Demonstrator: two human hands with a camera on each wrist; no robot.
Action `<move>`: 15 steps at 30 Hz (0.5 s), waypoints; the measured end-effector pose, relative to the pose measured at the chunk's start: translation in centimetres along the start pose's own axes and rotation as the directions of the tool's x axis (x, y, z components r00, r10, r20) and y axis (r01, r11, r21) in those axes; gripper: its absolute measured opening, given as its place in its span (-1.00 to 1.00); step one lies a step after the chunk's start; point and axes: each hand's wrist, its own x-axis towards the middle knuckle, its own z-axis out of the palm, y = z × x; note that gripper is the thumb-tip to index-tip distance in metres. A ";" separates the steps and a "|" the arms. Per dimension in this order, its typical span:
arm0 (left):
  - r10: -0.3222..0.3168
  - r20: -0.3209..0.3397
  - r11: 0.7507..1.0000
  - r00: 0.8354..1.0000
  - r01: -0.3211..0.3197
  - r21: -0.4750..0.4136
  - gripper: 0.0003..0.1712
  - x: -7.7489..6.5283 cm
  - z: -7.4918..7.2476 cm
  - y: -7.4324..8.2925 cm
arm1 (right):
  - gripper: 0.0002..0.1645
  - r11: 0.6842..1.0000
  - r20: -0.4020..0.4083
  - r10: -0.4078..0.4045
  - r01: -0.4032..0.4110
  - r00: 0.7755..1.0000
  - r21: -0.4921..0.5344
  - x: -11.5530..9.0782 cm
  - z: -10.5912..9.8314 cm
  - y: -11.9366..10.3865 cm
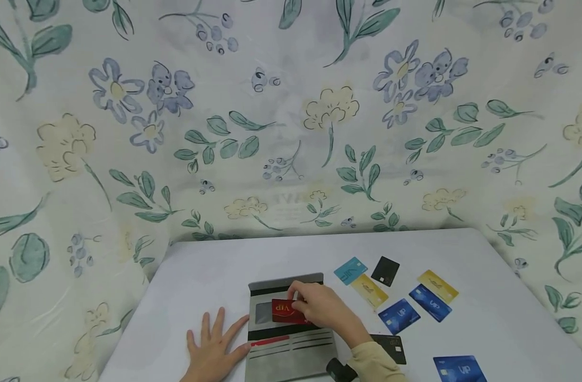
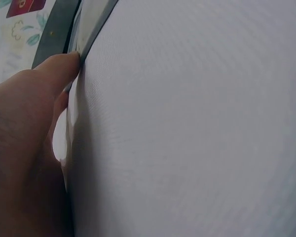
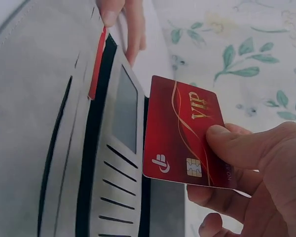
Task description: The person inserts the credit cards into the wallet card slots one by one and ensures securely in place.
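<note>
A grey wallet [image 1: 291,366] lies unfolded on the white table, showing a clear window and several card slots. My right hand [image 1: 325,305] pinches a red VIP card [image 3: 177,138] between thumb and fingers, over the wallet's upper panel beside the window [image 3: 126,111]. In one slot of the lower panel sits another red card [image 1: 270,340], only its edge showing. With fingers spread, my left hand [image 1: 213,347] rests on the table at the wallet's left side. Its thumb [image 2: 64,69] touches the wallet's edge.
Right of the wallet lie loose cards: a teal card [image 1: 350,270], gold cards [image 1: 438,286], black cards [image 1: 385,271] and blue cards [image 1: 430,303]. A black card [image 1: 391,347] is partly covered by the right sleeve [image 1: 374,363]. Behind the table [image 1: 214,265] hangs a floral sheet [image 1: 291,132].
</note>
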 end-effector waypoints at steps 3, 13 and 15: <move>-0.005 0.005 1.000 1.000 0.005 0.004 -0.16 -0.1 0.0 -0.1 | -0.89 1.000 0.015 0.014 -0.014 1.000 0.015 0.1 0.5 -0.1; -0.002 0.017 1.000 1.000 0.002 0.000 -0.15 0.1 0.1 -0.3 | -0.89 1.000 0.037 0.001 -0.002 0.999 0.018 0.7 2.2 -0.3; 0.001 0.018 1.000 1.000 -0.001 -0.002 -0.15 0.1 0.1 -0.4 | -0.89 1.000 0.037 -0.007 0.007 0.999 -0.004 0.7 2.6 -0.6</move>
